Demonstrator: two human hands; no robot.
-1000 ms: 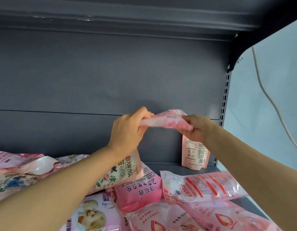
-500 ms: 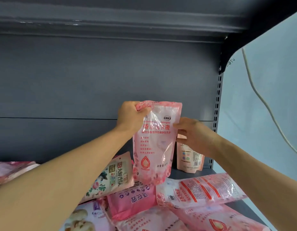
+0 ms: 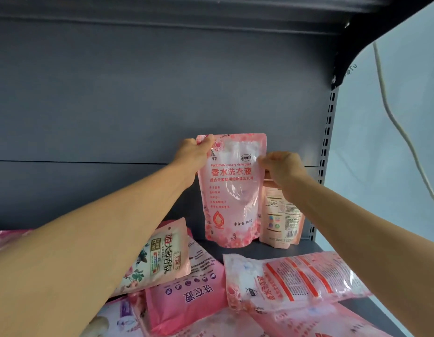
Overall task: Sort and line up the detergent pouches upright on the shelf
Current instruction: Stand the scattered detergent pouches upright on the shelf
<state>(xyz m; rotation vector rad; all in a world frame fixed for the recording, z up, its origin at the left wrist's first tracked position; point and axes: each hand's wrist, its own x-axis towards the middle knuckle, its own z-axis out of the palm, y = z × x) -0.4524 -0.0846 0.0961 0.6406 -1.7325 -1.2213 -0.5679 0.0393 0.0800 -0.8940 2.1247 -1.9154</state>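
Shelf [image 3: 279,250], dark grey, with a grey back panel [image 3: 114,105] and a slotted upright [image 3: 326,142] at its right rear corner

Item 1: pink detergent pouch [image 3: 231,190], printed front facing the camera, upright, bottom edge at the shelf surface near the back edge, right of centre; whether it bears its own weight cannot be told. Left hand [image 3: 193,154] grips its top left corner, fingers curled over the top edge. Right hand [image 3: 283,166] pinches its right edge just below the top, fingers bunched together

Item 2: second pouch [image 3: 281,215], pale pink, back label and barcode showing, upright against the back panel in the right rear corner, just beside item 1 and partly behind it and behind the right wrist

Item 3: floral pouch [image 3: 162,256], cream and pink, lying tilted toward the left of the shelf, partly under the left forearm

Item 4: deep pink pouch [image 3: 186,295], flat, print upside down to the camera, under item 3's lower edge

Item 5: clear-and-pink pouch [image 3: 291,280] with red stripes, lying on its side toward the right front edge, on top of other flat pink pouches [image 3: 308,324]

Item 6: white cable [image 3: 391,117] hanging on the pale wall beyond the shelf's right side
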